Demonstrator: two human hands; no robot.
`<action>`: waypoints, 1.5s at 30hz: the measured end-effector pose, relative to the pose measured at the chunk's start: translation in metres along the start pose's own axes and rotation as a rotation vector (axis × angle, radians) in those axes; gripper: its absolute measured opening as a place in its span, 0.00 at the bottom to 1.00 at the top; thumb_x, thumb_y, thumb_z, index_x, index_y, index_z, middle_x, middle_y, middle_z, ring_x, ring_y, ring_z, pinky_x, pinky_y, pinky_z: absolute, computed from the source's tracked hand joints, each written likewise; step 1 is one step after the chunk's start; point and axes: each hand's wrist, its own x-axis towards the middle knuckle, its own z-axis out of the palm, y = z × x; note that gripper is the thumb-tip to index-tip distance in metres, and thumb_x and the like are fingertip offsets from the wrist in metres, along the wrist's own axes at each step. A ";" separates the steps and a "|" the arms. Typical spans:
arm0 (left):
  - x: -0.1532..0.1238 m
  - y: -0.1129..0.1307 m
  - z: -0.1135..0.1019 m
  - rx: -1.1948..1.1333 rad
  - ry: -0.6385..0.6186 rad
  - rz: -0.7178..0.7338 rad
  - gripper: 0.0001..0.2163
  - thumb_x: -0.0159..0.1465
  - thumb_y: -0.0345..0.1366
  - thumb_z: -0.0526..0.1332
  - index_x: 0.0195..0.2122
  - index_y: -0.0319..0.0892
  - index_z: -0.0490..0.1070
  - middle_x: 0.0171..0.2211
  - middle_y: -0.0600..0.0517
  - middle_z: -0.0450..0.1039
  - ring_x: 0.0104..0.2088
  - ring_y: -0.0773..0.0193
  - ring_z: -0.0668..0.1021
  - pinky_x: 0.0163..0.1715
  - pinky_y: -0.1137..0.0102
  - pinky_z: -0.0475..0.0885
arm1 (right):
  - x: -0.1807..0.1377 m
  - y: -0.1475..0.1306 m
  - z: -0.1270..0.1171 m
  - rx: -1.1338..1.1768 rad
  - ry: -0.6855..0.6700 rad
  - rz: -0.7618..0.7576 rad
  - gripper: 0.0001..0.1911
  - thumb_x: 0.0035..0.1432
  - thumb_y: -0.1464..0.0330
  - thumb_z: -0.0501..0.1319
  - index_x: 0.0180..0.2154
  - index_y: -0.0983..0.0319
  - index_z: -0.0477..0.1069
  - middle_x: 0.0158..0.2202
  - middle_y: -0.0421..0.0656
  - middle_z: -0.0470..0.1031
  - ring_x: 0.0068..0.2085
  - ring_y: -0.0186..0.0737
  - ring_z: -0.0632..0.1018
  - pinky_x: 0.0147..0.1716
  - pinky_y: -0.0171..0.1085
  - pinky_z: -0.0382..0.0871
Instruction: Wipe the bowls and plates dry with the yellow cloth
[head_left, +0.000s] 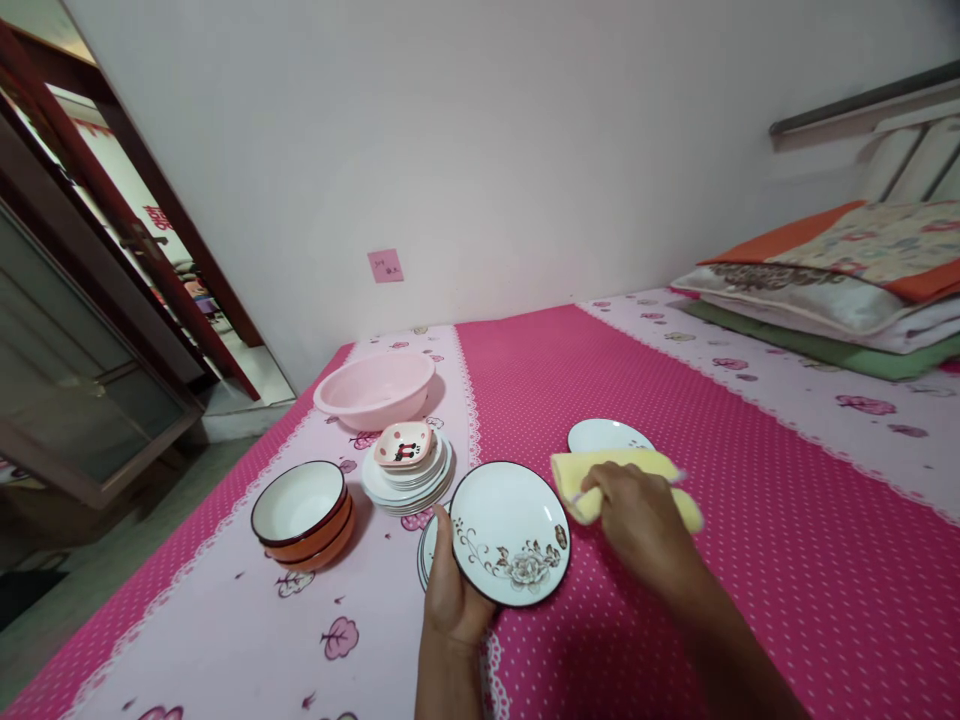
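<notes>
Bed [750, 560] w/ pink dotted sheet fills most of the view; a paler pink strip w/ leaf print runs down its left side. Folded quilts and blankets [840, 280] are stacked at the far right end by the wall. Open door [97, 300] at left.

Pink basin [377, 388] sits at the far end of the pale strip, near the wall. Nearer, at left, a stack of orange bowls [304, 515] w/ white insides and dark rims. Just right of them, a pile of white plates [407, 478] w/ a small square pink dish [404, 444] on top.

Flowered plate [510, 532], white w/ dark rim and flower print, is held tilted up, just above the bed at the seam btw. pale strip and dotted sheet. Left hand [454, 590] has its grip clamped on the plate's lower left edge, thumb on the face, fingers behind. More plates [424, 552] lie under and behind that hand, mostly hidden.

Right hand [637, 520] is closed on a yellow cloth [622, 480], just right of the flowered plate; cloth seems not to touch the plate. A plain white plate [604, 435] lies flat on the dotted sheet right behind the cloth, partly covered by it.

Small pink note [385, 266] on the wall.
</notes>
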 end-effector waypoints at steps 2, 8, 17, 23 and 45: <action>-0.001 0.002 0.002 -0.008 -0.006 0.028 0.29 0.69 0.60 0.53 0.58 0.46 0.77 0.57 0.42 0.78 0.68 0.46 0.68 0.71 0.47 0.53 | 0.002 0.013 -0.005 0.064 0.151 0.064 0.18 0.59 0.74 0.51 0.42 0.63 0.79 0.40 0.53 0.82 0.38 0.52 0.78 0.38 0.45 0.65; 0.000 0.002 0.003 -0.059 0.021 0.021 0.28 0.68 0.61 0.55 0.57 0.48 0.78 0.57 0.44 0.79 0.68 0.47 0.68 0.71 0.48 0.52 | -0.001 0.016 -0.018 0.353 0.323 0.222 0.20 0.58 0.61 0.56 0.47 0.61 0.77 0.35 0.47 0.81 0.30 0.45 0.78 0.29 0.41 0.68; -0.001 -0.003 0.010 -0.057 -0.036 0.001 0.29 0.70 0.59 0.54 0.57 0.43 0.78 0.57 0.41 0.78 0.66 0.45 0.70 0.70 0.49 0.56 | -0.018 -0.042 -0.013 0.435 0.420 -0.409 0.20 0.65 0.76 0.52 0.55 0.59 0.72 0.48 0.49 0.80 0.51 0.47 0.78 0.51 0.46 0.72; -0.006 0.003 0.024 -0.043 0.084 -0.030 0.31 0.72 0.57 0.51 0.50 0.33 0.81 0.50 0.37 0.82 0.61 0.45 0.76 0.67 0.52 0.63 | -0.041 -0.065 0.017 0.409 -0.205 -0.585 0.24 0.57 0.83 0.56 0.50 0.58 0.75 0.50 0.45 0.79 0.54 0.47 0.75 0.58 0.48 0.67; -0.004 -0.009 0.018 0.084 0.124 0.010 0.25 0.73 0.52 0.54 0.61 0.40 0.74 0.58 0.41 0.78 0.65 0.49 0.72 0.69 0.53 0.61 | -0.011 -0.040 0.029 0.097 -0.079 -0.229 0.19 0.63 0.79 0.52 0.50 0.62 0.75 0.48 0.51 0.79 0.50 0.51 0.78 0.48 0.45 0.69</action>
